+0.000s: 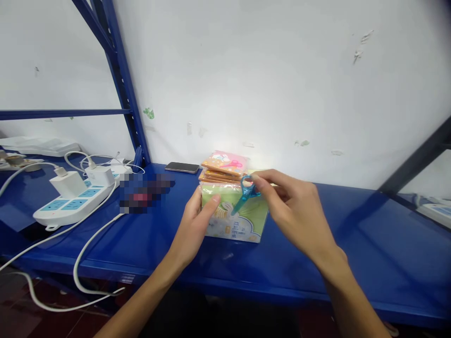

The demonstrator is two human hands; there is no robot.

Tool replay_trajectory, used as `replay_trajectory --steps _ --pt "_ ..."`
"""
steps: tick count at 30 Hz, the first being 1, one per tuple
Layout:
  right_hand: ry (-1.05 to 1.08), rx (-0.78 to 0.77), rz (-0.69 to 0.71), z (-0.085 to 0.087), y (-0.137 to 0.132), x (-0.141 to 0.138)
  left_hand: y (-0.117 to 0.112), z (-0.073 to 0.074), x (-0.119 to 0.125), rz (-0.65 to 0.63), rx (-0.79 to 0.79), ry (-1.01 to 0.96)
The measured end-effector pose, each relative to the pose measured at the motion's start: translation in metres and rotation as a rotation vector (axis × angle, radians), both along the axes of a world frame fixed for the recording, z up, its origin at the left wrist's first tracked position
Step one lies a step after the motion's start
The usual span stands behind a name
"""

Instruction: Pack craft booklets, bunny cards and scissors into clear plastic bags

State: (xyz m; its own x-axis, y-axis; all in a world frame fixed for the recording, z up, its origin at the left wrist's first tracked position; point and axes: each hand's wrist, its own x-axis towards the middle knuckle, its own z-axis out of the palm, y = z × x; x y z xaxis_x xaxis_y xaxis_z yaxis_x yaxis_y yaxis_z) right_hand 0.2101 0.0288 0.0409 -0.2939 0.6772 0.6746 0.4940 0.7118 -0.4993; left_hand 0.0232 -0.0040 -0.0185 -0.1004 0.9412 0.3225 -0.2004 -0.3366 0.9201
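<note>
So I'm looking down at two hands working over a blue steel shelf [355, 234] set against a white wall [268, 84]. The right hand [292, 209] is pinching a small pair of teal plastic scissors [246, 191] by a finger loop, with its fingers [268, 180] clamped on the loop. The scissors are pointing down and left across the front of a green plastic-wrapped pack [234, 220], though I can't tell if the tip is actually touching it. The left hand [192, 227] is gripping the pack's left side, its thumb [211, 202] pressing on the front. A stack of flat orange and pink packets [221, 169] is sitting on top of the pack, with a phone [182, 167] lying just behind and to the left. Further left, a white power strip [72, 203] is holding two white chargers [66, 184], and white cables [93, 249] are trailing over the shelf edge beside a pixelated blurry object [144, 192].
</note>
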Motion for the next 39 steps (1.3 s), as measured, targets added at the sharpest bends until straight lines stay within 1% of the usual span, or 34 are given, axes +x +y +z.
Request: replay_trajectory --steps 3,5,10,12,15,16,17,19,20,22,23,25,27,29,31,32,33,34,37,39 --pt "-0.129 0.014 0.045 -0.004 0.000 -0.001 0.000 -0.001 0.000 -0.017 0.000 -0.022" --pt "-0.185 0.041 0.027 -0.007 -0.001 -0.001 0.000 -0.001 -0.001 -0.016 0.000 -0.010" --pt "-0.162 0.122 -0.057 -0.010 -0.005 0.003 0.001 -0.003 -0.003 0.031 -0.030 0.060" --pt "-0.131 0.161 -0.112 -0.011 -0.005 0.007 0.002 -0.004 -0.003 0.056 -0.053 0.072" --pt "-0.128 0.208 -0.269 -0.014 0.001 0.020 0.002 -0.004 -0.001 0.036 -0.072 0.026" --pt "-0.139 0.191 -0.286 -0.016 0.004 0.025 0.002 -0.003 -0.001 0.008 -0.082 -0.006" --pt "-0.149 0.145 -0.270 -0.019 0.008 0.030 0.002 -0.002 0.000 -0.029 -0.105 -0.042" --pt "-0.156 -0.026 -0.161 -0.026 0.015 0.041 0.001 0.000 0.000 -0.118 -0.184 -0.089" --pt "-0.166 -0.125 -0.099 -0.030 0.018 0.046 0.002 0.000 -0.001 -0.160 -0.228 -0.079" --pt "-0.206 -0.283 -0.009 -0.039 0.023 0.053 0.002 0.000 -0.004 -0.206 -0.297 0.022" --pt "-0.233 -0.330 0.025 -0.043 0.024 0.056 0.002 -0.001 -0.005 -0.210 -0.309 0.111" --pt "-0.290 -0.365 0.079 -0.051 0.027 0.059 0.003 -0.003 -0.007 -0.169 -0.298 0.352" --pt "-0.339 -0.349 0.098 -0.057 0.029 0.060 0.002 -0.005 -0.008 -0.082 -0.263 0.665" --pt "-0.405 -0.316 0.087 -0.063 0.032 0.059 0.001 -0.008 -0.006 0.073 -0.222 0.978" --pt "-0.466 -0.285 0.085 -0.066 0.034 0.059 0.001 -0.013 -0.003 0.248 -0.171 1.181" --pt "-0.489 -0.274 0.093 -0.068 0.035 0.058 0.002 -0.015 -0.002 0.299 -0.131 1.230" --pt "-0.502 -0.262 0.098 -0.069 0.035 0.058 0.002 -0.018 -0.001 0.311 -0.088 1.254" --pt "-0.510 -0.252 0.098 -0.069 0.036 0.057 0.003 -0.021 -0.001 0.281 -0.047 1.264" --pt "-0.516 -0.236 0.077 -0.069 0.036 0.057 0.006 -0.028 -0.002 0.124 0.053 1.284" --pt "-0.509 -0.244 0.073 -0.068 0.036 0.057 0.007 -0.030 -0.003 0.085 0.097 1.315"
